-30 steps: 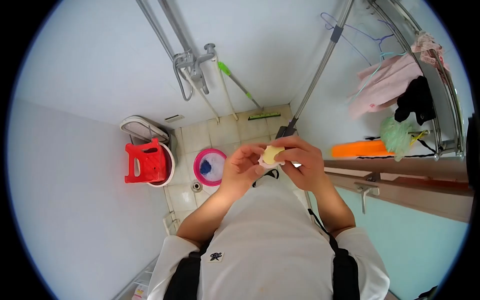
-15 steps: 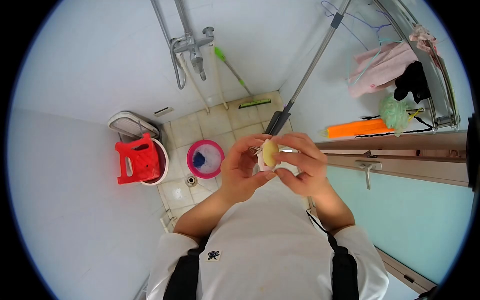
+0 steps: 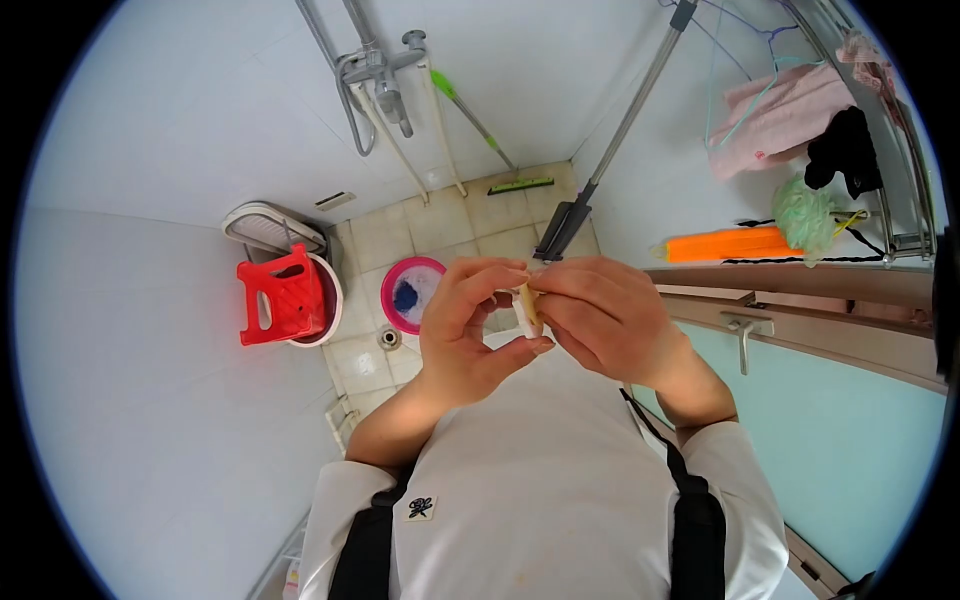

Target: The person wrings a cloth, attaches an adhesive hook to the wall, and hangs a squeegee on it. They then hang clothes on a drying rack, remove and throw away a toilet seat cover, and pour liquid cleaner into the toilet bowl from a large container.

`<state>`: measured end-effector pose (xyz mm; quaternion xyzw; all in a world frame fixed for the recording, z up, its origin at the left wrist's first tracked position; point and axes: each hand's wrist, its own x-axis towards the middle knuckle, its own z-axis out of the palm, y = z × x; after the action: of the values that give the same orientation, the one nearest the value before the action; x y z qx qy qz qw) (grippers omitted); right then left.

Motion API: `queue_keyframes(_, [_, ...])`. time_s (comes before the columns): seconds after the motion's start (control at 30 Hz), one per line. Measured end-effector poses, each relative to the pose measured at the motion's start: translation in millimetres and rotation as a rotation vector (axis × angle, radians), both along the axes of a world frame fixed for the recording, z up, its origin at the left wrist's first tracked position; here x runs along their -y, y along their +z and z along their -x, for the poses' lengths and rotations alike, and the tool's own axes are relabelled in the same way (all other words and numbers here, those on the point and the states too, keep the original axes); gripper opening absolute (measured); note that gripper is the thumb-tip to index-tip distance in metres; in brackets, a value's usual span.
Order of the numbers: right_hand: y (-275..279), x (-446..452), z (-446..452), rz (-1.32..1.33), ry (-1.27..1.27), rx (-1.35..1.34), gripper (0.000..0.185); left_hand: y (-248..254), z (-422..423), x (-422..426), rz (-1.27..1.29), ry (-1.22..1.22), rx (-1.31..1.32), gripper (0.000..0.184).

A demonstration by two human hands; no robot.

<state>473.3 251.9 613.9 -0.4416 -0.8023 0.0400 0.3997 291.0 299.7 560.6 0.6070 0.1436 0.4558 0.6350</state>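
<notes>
Between my hands, in front of my shirt, is a small pale yellow and white piece (image 3: 526, 310), turned nearly edge-on. My left hand (image 3: 468, 325) curls around its left side, with thumb and fingertips gripping the white part. From the right, my right hand (image 3: 612, 318) presses its fingers against the yellow face. What the piece is cannot be made out. Beyond my left hand, a pink basin (image 3: 389, 305) with foamy water and something blue in it stands on the tiled floor.
A red stool (image 3: 285, 296) rests on a bucket at the left. Beyond my hands lean a grey mop (image 3: 568, 225) and a green squeegee (image 3: 520, 185). The shower tap (image 3: 375, 70) is on the wall. Clothes hang at the right above a door (image 3: 820, 430).
The piece has turned from showing its round yellow face to nearly edge-on. My right-hand fingers have closed in against it. The view has shifted slightly.
</notes>
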Motion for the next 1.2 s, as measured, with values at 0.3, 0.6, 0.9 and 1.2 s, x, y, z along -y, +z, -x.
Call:
queue_keyframes(0.3, [-1, 7, -22, 0.149, 0.066, -0.071, 0.020, 2, -21, 9, 0.008, 0.071, -0.098, 0.061])
queue_keyframes(0.6, [-8, 8, -36, 0.192, 0.129, -0.198, 0.021, 7, -26, 12, 0.097, -0.019, -0.134, 0.062])
queue_keyframes(0.9, [1, 14, -43, 0.249, 0.162, -0.095, 0.022, 10, -29, 19, 0.069, 0.019, -0.171, 0.062])
queue_keyframes(1.2, [-2, 16, -45, 0.239, 0.157, -0.151, 0.023, 11, -33, 26, 0.121, 0.042, -0.157, 0.064])
